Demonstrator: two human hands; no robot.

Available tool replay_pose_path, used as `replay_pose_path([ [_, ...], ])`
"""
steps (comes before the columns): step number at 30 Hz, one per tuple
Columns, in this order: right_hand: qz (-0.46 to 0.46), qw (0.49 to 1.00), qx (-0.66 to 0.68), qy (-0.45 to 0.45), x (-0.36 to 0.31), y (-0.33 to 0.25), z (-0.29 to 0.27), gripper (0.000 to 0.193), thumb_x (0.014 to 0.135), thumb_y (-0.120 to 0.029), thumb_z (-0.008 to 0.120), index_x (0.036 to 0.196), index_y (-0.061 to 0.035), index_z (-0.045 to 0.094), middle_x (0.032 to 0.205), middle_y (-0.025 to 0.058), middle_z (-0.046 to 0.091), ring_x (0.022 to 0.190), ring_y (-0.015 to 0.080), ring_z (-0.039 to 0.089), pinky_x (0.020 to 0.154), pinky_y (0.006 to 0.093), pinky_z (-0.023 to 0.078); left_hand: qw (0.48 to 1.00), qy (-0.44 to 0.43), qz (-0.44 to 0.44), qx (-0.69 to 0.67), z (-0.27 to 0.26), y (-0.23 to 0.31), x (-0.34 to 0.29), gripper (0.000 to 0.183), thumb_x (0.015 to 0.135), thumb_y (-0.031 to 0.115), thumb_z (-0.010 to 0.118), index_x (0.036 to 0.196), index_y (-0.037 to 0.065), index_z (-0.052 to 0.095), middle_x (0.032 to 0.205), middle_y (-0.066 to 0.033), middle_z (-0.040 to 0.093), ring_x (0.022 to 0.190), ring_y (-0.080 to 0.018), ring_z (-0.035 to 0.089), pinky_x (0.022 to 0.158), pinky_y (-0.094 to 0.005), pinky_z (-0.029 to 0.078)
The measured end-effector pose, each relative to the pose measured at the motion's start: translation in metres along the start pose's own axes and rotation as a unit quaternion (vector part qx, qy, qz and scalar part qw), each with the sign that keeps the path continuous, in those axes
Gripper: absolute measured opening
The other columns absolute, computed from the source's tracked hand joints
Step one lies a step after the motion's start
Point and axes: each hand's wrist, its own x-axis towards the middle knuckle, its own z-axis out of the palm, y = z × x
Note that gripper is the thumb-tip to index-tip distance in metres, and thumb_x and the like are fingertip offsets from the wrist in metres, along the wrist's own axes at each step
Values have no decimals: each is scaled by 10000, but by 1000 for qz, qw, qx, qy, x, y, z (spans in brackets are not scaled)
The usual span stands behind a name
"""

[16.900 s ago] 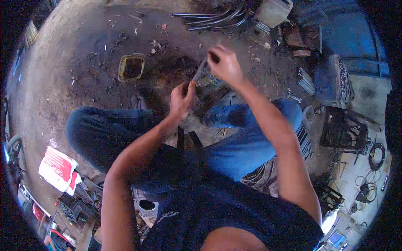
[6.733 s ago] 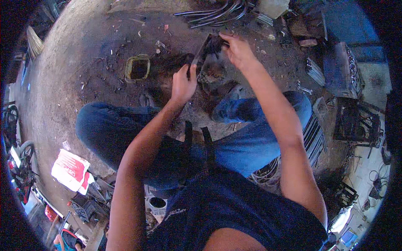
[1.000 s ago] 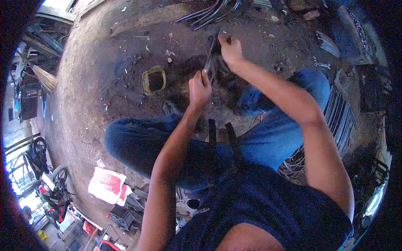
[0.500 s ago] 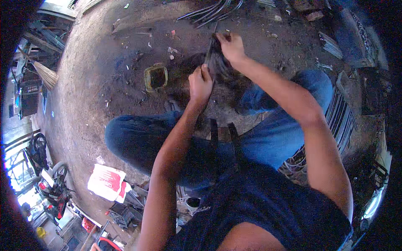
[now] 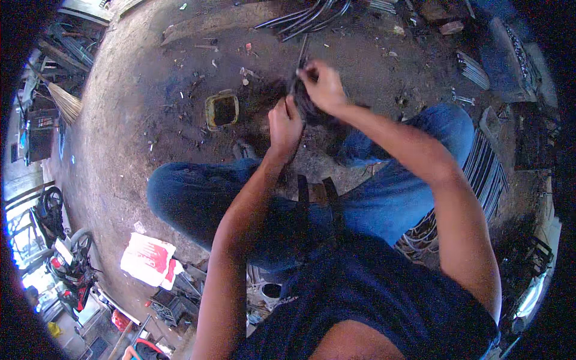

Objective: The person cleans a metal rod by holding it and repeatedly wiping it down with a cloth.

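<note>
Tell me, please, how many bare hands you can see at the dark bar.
2: the left hand grips the bar; the right hand is curled close to it, higher in the picture.

Metal-looking bar (image 5: 303,51); glossy tubes (image 5: 307,19); rough matt floor (image 5: 129,171).

Workshop, metal rods (image 5: 487,165), bent tubes (image 5: 309,19), littered floor (image 5: 147,90)

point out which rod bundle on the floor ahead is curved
The dark bundle at top centre, beyond the bar in the left hand: it sweeps in long bends, unlike the straight, short bundles further right.
</note>
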Motion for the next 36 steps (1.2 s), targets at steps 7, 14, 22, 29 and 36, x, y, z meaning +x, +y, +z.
replay_pose_path([
  [7, 18, 999, 3, -43, -27, -7, 1, 240, 807, -202, 675, 805, 13, 570, 756, 189, 623, 754, 305, 652, 680, 370, 486, 999, 27, 38, -8, 2, -8, -3, 293, 931, 197, 464, 804, -50, 559, 701, -266, 561, 667, -442, 562, 544, -470, 408],
  [14, 72, 997, 7, -1, -10, 1, 1, 309, 797, -278, 673, 861, 6, 567, 825, 227, 632, 818, 388, 627, 729, 427, 495, 999, 6, 15, -34, 1, 4, -8, 321, 937, 194, 463, 741, -52, 527, 641, -284, 526, 620, -460, 542, 505, -475, 371],
  [22, 100, 989, -23, 103, 29, 19, -12, 249, 774, -220, 698, 858, -20, 576, 834, 198, 645, 822, 383, 630, 722, 413, 497, 998, -56, 6, -16, 6, 12, -24, 295, 949, 174, 427, 764, -40, 509, 611, -255, 515, 582, -429, 546, 501, -470, 370],
  [29, 88, 983, -27, 161, 49, 33, -26, 286, 792, -238, 696, 863, 4, 560, 757, 170, 633, 707, 334, 629, 665, 396, 496, 997, -67, 28, -22, 16, 13, -26, 269, 943, 155, 430, 781, -42, 515, 595, -251, 506, 556, -424, 542, 490, -466, 363],
  [36, 70, 987, -55, 135, 69, 31, -29, 294, 790, -272, 686, 835, 3, 590, 821, 206, 626, 777, 392, 621, 677, 406, 489, 998, -36, 50, -28, 14, 13, -21, 269, 940, 160, 451, 783, -47, 521, 562, -234, 499, 501, -389, 538, 467, -423, 376],
])
